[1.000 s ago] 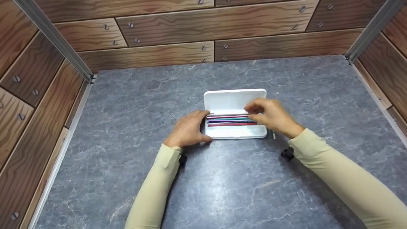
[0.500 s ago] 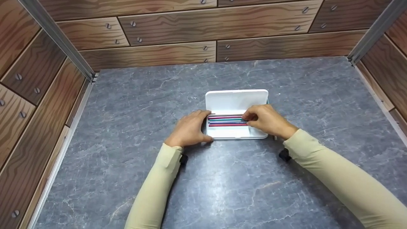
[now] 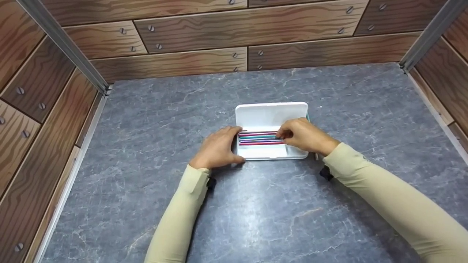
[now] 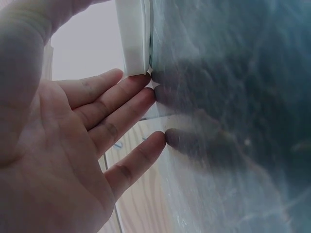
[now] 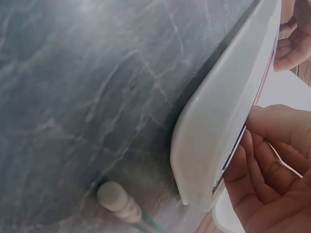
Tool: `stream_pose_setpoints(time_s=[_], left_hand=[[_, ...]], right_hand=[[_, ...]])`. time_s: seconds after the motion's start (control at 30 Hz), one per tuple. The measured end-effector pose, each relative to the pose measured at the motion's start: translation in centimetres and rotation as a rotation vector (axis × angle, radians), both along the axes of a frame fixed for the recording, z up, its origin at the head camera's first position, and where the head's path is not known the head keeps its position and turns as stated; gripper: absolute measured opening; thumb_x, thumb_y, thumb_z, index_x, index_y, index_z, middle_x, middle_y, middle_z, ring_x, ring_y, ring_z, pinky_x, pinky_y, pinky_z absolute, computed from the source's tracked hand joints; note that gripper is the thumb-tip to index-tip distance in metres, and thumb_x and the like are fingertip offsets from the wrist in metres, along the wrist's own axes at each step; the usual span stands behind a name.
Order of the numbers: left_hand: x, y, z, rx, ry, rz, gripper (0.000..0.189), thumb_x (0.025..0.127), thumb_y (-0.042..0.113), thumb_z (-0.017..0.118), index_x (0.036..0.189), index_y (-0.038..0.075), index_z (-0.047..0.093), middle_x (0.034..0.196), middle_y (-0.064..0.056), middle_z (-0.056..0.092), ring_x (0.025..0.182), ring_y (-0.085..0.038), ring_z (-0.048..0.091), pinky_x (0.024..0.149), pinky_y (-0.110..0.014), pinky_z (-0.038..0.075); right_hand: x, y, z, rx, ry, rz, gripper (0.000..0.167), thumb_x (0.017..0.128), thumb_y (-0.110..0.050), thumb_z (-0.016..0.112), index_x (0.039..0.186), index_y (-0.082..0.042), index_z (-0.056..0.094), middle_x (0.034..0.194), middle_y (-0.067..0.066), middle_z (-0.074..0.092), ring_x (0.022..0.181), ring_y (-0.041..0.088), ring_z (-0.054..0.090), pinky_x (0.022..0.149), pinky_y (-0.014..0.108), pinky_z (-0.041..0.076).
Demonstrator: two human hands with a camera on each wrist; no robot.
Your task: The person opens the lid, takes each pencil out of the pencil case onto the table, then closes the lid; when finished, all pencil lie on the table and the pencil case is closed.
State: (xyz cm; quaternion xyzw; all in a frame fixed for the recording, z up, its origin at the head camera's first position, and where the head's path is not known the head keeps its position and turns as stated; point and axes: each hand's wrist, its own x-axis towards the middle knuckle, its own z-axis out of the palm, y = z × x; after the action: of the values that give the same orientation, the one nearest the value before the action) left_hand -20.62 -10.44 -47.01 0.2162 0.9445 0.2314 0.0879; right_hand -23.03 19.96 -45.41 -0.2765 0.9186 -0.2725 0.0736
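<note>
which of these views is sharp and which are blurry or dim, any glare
Head view: evenly lit and sharp, with the left hand, right hand and white case crisp. Left wrist view: dim and soft, the palm close and hazy, fingers shadowing the table. Right wrist view: the case blurred, and pale glare on the table.

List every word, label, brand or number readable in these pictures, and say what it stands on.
None can be read. The white case with its open lid is plain, and the coloured pencils in it show no legible print. The grey tabletop and the wood-pattern walls bear no text.
</note>
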Motion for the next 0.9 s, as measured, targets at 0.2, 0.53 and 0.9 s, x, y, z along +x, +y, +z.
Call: stream_pose_setpoints(time_s=[0.2,0.53,0.9], left_hand=[[0.1,0.1,-0.1,0.007,0.004,0.006,0.097,0.082,0.037,0.099,0.164,0.011,0.053,0.154,-0.01,0.066,0.144,-0.031,0.064,0.122,-0.057,0.051],[0.1,-0.1,-0.1,0.026,0.016,0.004,0.093,0.081,0.037,0.1,0.16,0.012,0.057,0.15,-0.009,0.069,0.14,-0.03,0.065,0.119,-0.056,0.052],[0.2,-0.2,-0.2,0.026,0.018,0.008,0.09,0.082,0.037,0.1,0.158,0.009,0.059,0.15,-0.011,0.069,0.142,-0.032,0.065,0.121,-0.057,0.052]], right_hand=[[0.4,0.1,-0.2,-0.003,0.05,0.003,0.019,0.091,0.01,0.076,0.105,0.001,0.085,0.1,0.015,0.082,0.09,0.026,0.075,0.083,0.041,0.062],[0.9,1.0,1.7,-0.105,0.153,-0.083,0.019,0.093,0.006,0.076,0.107,-0.003,0.085,0.099,0.013,0.081,0.089,0.024,0.073,0.081,0.033,0.058],[1.2,3.4,4.7,-0.268,0.15,-0.334,0.021,0.095,0.005,0.078,0.115,0.002,0.085,0.106,0.023,0.084,0.083,0.004,0.07,0.073,0.003,0.049]])
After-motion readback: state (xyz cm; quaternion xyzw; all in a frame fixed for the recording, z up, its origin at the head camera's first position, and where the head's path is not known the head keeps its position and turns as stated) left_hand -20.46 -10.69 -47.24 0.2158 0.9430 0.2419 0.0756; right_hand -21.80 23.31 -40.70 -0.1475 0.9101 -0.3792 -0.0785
